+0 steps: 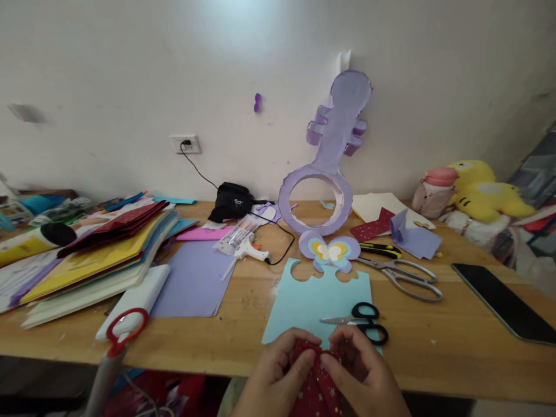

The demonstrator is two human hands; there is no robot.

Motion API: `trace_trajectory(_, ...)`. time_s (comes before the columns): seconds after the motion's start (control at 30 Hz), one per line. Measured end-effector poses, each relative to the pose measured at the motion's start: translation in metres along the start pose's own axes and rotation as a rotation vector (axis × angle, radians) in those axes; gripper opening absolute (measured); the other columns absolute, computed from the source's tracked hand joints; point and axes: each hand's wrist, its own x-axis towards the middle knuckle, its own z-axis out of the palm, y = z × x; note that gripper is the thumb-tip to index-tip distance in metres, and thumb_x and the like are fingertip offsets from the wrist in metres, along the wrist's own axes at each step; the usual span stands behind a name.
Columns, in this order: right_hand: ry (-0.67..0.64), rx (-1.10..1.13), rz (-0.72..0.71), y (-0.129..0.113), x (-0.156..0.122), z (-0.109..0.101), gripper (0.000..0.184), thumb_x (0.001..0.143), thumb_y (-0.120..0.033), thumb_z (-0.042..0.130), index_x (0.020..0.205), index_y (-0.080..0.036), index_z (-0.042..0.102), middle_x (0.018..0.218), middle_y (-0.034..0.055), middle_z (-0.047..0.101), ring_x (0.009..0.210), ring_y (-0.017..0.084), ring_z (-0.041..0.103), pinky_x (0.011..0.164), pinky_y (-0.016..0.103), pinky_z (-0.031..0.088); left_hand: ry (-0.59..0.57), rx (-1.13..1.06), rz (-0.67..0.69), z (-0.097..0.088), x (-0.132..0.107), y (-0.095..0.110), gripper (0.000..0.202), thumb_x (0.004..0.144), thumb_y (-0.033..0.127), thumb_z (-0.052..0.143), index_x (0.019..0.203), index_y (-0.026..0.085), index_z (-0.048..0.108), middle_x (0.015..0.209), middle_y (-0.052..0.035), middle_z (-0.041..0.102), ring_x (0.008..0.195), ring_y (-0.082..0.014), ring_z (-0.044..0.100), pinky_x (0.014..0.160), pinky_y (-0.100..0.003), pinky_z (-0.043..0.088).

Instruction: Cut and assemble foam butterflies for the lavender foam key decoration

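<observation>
Both my hands pinch a dark red piece of fabric or soft paper with small gold stars (pixel 320 385) at the table's front edge. My left hand (pixel 278 373) grips its left side, with thumb and fingers closed. On the right side my right hand (pixel 362 370) has its thumb pressed on the folded material. Just beyond my fingers lie black-handled scissors (pixel 367 321) on a light blue sheet (pixel 319 298) with curved cut-outs along its far edge. A layered paper butterfly in purple, blue, yellow and white (pixel 330 251) rests behind that sheet.
A purple guitar-like cardboard shape (pixel 343 127) leans against the wall. Large metal scissors (pixel 408 275) and a phone (pixel 506 301) lie to the right. Leftward are a white glue gun (pixel 251 250) with its cord, purple paper (pixel 191 281), and a coloured paper stack (pixel 99 255).
</observation>
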Motion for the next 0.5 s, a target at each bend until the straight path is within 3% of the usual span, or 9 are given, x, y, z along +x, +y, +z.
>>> trace_trajectory(0.13,-0.099,-0.003,0.169,-0.002,0.002,0.002,0.042,0.067,-0.057,0.071,0.06,-0.021,0.051,0.057,-0.0035,0.046,0.056,0.013,0.046,0.052,0.023,0.042,0.015,-0.103,-0.079,0.003,-0.001,0.001,0.05,0.073,0.067,0.067,0.091,0.02,0.067,0.072,0.0013,0.06,0.063,-0.0121,0.05,0.061,-0.023,0.039)
trace_trajectory(0.23,-0.112,0.001,0.222,-0.005,0.002,0.001,0.053,0.064,-0.069,0.068,0.055,-0.021,0.046,0.055,-0.0041,0.04,0.055,0.013,0.039,0.051,0.023,0.038,0.007,-0.192,-0.089,0.008,0.0,-0.008,0.055,0.069,0.071,0.068,0.09,0.02,0.063,0.066,0.0034,0.056,0.056,-0.0099,0.045,0.055,-0.022,0.035)
trace_trajectory(0.37,-0.112,-0.012,0.176,-0.008,0.0,0.0,0.058,0.065,-0.074,0.065,0.055,-0.02,0.045,0.056,-0.0035,0.039,0.057,0.013,0.037,0.053,0.024,0.036,0.031,-0.23,-0.027,0.011,0.001,-0.023,0.051,0.072,0.069,0.066,0.089,0.022,0.062,0.065,0.0031,0.058,0.054,-0.01,0.047,0.055,-0.023,0.035)
trace_trajectory(0.5,-0.117,-0.053,0.104,-0.009,-0.003,-0.003,0.056,0.071,-0.071,0.062,0.056,-0.021,0.045,0.057,-0.0035,0.037,0.058,0.014,0.035,0.054,0.025,0.034,0.048,-0.212,-0.004,0.009,-0.003,-0.023,0.049,0.074,0.068,0.067,0.088,0.021,0.064,0.063,0.0035,0.056,0.054,-0.0096,0.045,0.056,-0.022,0.036)
